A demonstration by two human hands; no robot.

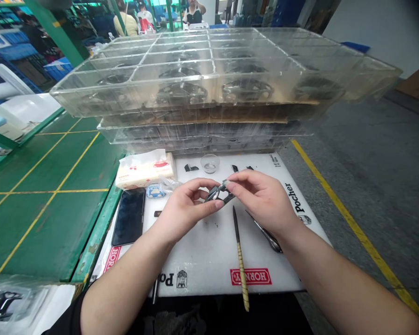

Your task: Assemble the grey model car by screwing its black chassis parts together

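Observation:
My left hand [183,208] grips a small dark openwork part [212,194], which looks like a piece of a model car, between thumb and fingers. The thumb and forefinger of my right hand [267,197] pinch the part's upper right end. Whether a second small piece sits between those fingertips I cannot make out. Below the hands lies a file-like tool [243,274] with a yellow wrapped handle. A slim metal tool [265,232], perhaps tweezers, rests partly under my right hand. Small black pieces [191,168] lie beyond, near a clear cup [210,164].
Stacked clear compartment trays [209,111] holding dark car bodies rise behind the white work mat [202,260]. A tissue pack [145,172] and a phone [128,217] sit at left, beside a green table [45,186]. Other people are in the background.

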